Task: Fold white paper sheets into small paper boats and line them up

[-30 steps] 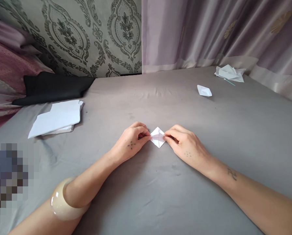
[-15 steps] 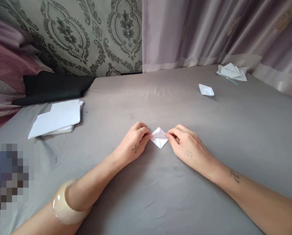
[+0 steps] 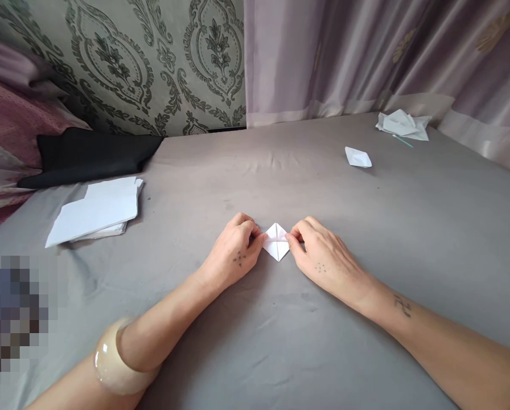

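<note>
A small piece of white folded paper (image 3: 276,247), diamond-shaped with creases crossing at its middle, is held just over the grey cloth in front of me. My left hand (image 3: 238,247) pinches its left corner between thumb and fingers. On the opposite side, my right hand (image 3: 323,250) has the right corner in a similar pinch. The fingertips cover both side corners, while the top and bottom points show. A cream bangle (image 3: 120,361) sits on my left forearm.
A stack of white paper (image 3: 99,208) lies at the left, before a black cloth (image 3: 93,158). Toward the back right are a folded paper boat (image 3: 358,157), a pile of folded white papers (image 3: 402,123) and a thin green stick (image 3: 403,140). A purple curtain (image 3: 289,62) hangs behind the grey-covered surface (image 3: 255,341).
Both hands keep their pinch on the folded paper. Its upper half now shows a clearer centre line, and the right fingers have shifted slightly inward. The view has turned a little.
</note>
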